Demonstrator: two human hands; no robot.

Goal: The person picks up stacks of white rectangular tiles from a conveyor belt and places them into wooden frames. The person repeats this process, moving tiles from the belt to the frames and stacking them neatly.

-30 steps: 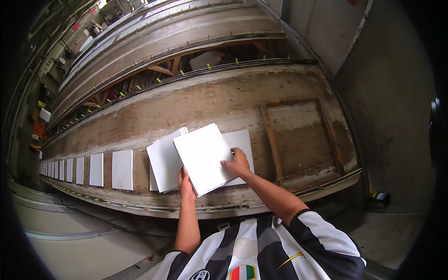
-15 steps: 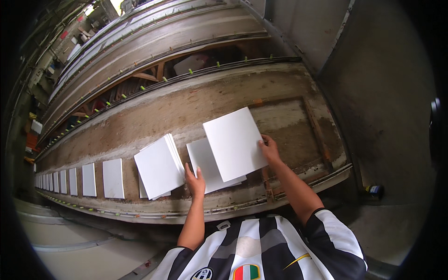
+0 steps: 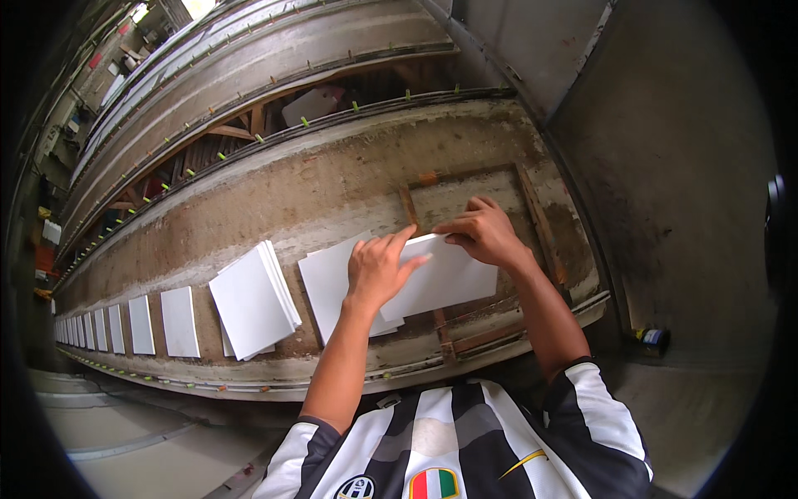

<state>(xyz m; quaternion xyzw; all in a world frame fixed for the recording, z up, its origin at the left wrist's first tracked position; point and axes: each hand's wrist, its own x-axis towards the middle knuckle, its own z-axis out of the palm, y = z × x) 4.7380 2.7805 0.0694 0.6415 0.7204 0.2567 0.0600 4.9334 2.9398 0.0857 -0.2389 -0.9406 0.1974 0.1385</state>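
A white rectangular panel (image 3: 453,279) stands tilted up in front of me. My right hand (image 3: 490,233) pinches its upper edge between thumb and fingers. Against its upper left corner rests my left hand (image 3: 378,264), thumb and index finger spread apart; its other fingers are partly hidden. Behind and left of this panel, several overlapping white sheets (image 3: 326,279) lie on the long worn table (image 3: 274,208), partly covered by my left hand and forearm. Farther left sits a fanned pile of white sheets (image 3: 249,303).
A row of single white sheets (image 3: 179,323) runs along the table to the far left. A brown rectangular frame mark (image 3: 544,224) shows on the tabletop at right. Beyond are more long tables (image 3: 332,41) with small green clips. A dark can (image 3: 652,339) is at the far right.
The panel has been swung from facing up to a steeper tilt. My right hand moved from its right edge to its top edge, and my left hand rose to its upper left corner.
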